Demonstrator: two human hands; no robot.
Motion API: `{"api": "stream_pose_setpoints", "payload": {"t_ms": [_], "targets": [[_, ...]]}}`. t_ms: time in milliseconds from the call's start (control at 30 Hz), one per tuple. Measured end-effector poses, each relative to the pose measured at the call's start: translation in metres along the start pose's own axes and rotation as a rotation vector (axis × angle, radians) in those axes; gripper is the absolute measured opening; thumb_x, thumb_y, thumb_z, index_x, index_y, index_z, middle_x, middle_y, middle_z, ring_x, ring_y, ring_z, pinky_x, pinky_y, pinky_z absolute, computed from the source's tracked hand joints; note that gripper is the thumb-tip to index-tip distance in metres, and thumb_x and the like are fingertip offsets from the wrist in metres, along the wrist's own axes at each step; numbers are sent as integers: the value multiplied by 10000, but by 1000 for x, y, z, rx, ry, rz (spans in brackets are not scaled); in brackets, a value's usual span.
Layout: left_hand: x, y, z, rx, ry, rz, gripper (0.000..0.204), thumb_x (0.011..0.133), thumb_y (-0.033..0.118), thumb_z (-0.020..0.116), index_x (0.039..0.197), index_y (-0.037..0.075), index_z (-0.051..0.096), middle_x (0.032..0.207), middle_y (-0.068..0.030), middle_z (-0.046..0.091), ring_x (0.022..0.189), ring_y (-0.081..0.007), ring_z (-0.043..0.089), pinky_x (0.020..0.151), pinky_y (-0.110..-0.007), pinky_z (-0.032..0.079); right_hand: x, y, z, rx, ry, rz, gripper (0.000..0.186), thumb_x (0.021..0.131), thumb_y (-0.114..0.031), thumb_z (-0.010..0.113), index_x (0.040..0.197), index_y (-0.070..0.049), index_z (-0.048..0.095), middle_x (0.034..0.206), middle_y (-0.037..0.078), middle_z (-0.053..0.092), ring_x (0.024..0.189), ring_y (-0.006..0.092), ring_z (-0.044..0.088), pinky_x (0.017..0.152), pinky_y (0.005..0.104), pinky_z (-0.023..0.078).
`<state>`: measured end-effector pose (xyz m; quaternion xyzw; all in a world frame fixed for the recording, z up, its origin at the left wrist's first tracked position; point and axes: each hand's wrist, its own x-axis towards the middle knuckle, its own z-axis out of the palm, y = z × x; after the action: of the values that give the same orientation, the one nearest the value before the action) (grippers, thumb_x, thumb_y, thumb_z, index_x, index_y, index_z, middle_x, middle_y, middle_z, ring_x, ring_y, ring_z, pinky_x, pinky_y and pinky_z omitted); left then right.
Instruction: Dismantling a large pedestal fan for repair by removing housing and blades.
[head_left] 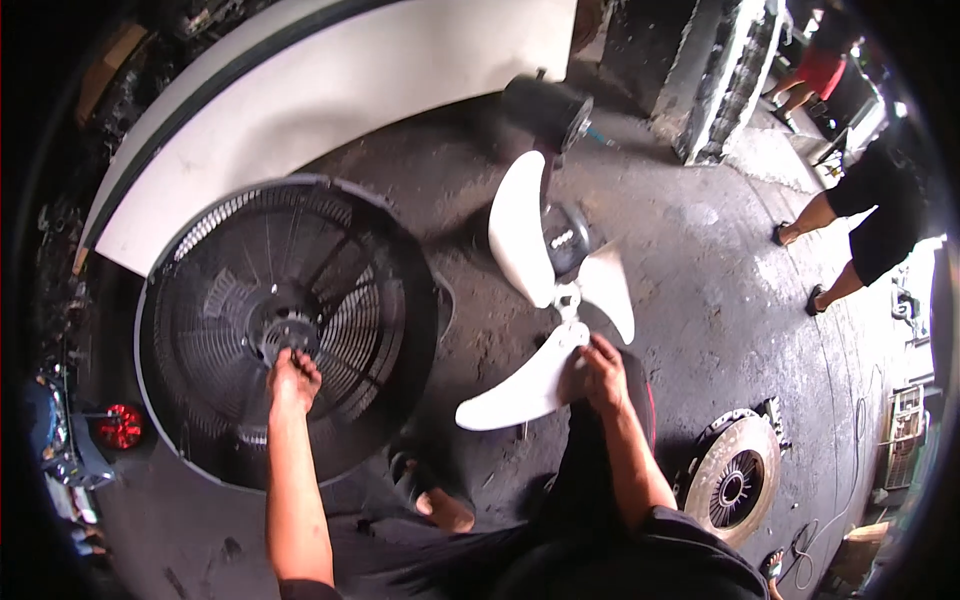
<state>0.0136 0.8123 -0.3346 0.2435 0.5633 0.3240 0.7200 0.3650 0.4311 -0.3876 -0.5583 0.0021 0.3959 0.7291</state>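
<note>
A large round black fan cage (pixel 420 270) stands on the left with its wire guard and central motor mount (pixel 290 330) facing up. My left hand (pixel 295 378) is at that mount, its fingers curled together; whatever lies between them is too small or hidden to make out. To the right, a three-bladed white fan propeller (pixel 525 385) is tilted over the floor. My right hand (pixel 602 372) pinches it beside the hub, at the root of the nearest blade. Behind the propeller sits a black round-topped part (pixel 568 240), partly covered by the blades.
A black cylindrical part (pixel 545 110) lies beyond the propeller, by a long white curved panel (pixel 400 75). At the lower right rests a round metal plate with a finned centre (pixel 738 480). A person in dark shorts (pixel 885 235) stands at right. My foot (pixel 445 508) is near the cage.
</note>
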Motion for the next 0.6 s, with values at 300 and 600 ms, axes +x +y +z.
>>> {"api": "stream_pose_setpoints", "payload": {"t_ms": [300, 600], "targets": [[-11, 3, 3, 83, 69, 18, 230, 939, 340, 542, 846, 132, 516, 756, 27, 504, 665, -116, 484, 606, -265, 409, -6, -45, -32, -189, 565, -779, 189, 948, -124, 540, 1032, 30, 611, 868, 14, 614, 783, 86, 534, 678, 232, 425], [-6, 3, -2, 35, -42, -16, 266, 911, 348, 589, 797, 108, 573, 700, -4, 544, 660, -148, 525, 593, -309, 443, -29, -61, -22, -141, 415, -700, 288, 941, -140, 574, 1163, 42, 601, 995, 46, 647, 870, 98, 578, 773, 225, 442]]}}
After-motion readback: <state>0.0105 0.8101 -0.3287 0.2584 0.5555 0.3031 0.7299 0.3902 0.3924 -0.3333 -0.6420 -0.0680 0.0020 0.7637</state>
